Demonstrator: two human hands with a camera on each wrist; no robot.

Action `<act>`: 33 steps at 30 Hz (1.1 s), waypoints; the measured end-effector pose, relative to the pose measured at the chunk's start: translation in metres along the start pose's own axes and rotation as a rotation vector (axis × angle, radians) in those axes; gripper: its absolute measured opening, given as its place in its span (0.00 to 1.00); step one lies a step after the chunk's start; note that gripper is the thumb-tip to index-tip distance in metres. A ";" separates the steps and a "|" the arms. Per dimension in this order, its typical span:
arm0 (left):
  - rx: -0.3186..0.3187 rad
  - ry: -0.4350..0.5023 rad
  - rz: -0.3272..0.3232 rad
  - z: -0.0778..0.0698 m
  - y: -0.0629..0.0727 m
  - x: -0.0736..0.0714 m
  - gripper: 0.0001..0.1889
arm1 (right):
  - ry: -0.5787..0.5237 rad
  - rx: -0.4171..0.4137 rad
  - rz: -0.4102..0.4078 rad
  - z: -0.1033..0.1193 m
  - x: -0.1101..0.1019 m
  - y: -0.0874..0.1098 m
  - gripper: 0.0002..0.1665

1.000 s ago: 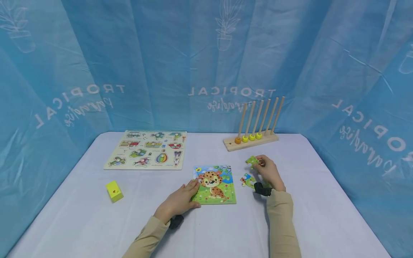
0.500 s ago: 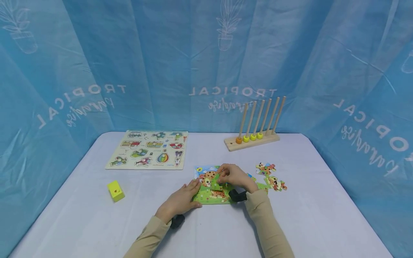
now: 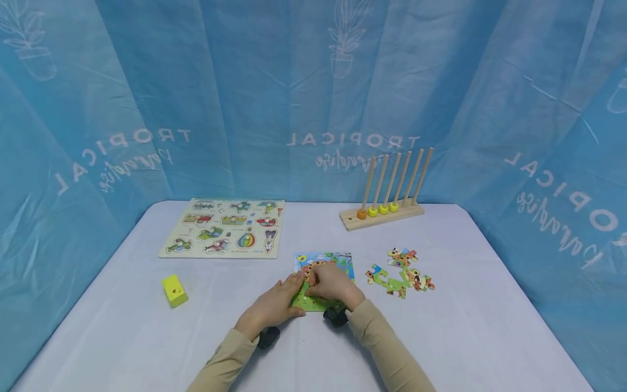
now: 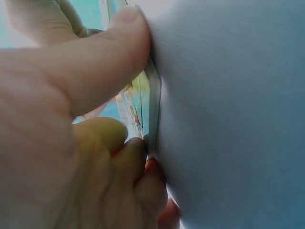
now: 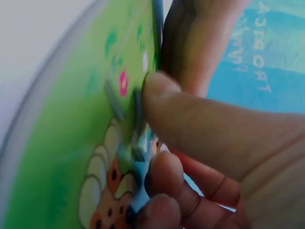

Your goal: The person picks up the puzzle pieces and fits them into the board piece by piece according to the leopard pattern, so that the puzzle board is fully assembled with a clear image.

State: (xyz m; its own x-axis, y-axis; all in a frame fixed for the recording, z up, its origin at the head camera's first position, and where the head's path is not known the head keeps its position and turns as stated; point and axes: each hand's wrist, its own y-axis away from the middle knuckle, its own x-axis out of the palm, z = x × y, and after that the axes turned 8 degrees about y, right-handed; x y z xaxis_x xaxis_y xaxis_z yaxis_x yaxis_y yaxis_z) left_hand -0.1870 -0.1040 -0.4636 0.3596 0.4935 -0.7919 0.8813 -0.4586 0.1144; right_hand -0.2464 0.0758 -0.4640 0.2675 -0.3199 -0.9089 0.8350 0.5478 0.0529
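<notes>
A square puzzle board (image 3: 346, 263) with a leopard on green grass lies at the middle of the table. The left hand (image 3: 274, 304) rests along its left edge, fingers stretched over the border and thumb by the lower corner. Over the board's left half, the right hand (image 3: 333, 283) pinches a green puzzle piece (image 5: 137, 129). In the right wrist view the piece stands tilted at the board's surface, between thumb and fingers, partly covered by them. The right hand hides most of the leopard from the head view.
Several loose puzzle pieces (image 3: 417, 279) lie right of the board. Behind them stands a wooden peg rack (image 3: 404, 213) with beads and upright rods. A vehicle peg puzzle (image 3: 222, 228) is at the back left, a yellow block (image 3: 174, 291) in front of it. Blue curtains surround the table.
The right hand has picked up a green piece from the right of the board and carried it left, down onto the board's left half. The left hand has stayed on the left edge.
</notes>
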 end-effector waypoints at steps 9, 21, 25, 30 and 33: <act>0.013 -0.016 0.015 -0.002 0.000 0.000 0.40 | -0.242 0.120 -0.003 -0.028 -0.003 0.000 0.14; 0.006 -0.022 0.019 -0.003 0.002 0.002 0.40 | -0.422 0.153 -0.154 -0.076 -0.033 0.020 0.13; 0.007 -0.017 0.020 -0.002 0.003 0.002 0.40 | -0.310 0.312 -0.225 -0.108 -0.045 0.040 0.17; 0.002 -0.030 0.011 0.000 0.003 0.001 0.40 | -0.189 0.400 -0.230 -0.137 -0.058 0.062 0.31; 0.007 -0.020 0.010 0.000 0.002 0.001 0.40 | -0.159 0.460 -0.281 -0.149 -0.066 0.073 0.32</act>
State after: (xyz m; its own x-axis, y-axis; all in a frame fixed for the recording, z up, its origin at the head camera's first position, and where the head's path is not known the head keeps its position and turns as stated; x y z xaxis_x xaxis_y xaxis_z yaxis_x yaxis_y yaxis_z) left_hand -0.1849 -0.1042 -0.4644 0.3619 0.4740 -0.8027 0.8756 -0.4683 0.1183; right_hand -0.2748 0.2516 -0.4620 0.0434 -0.5371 -0.8424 0.9988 0.0424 0.0245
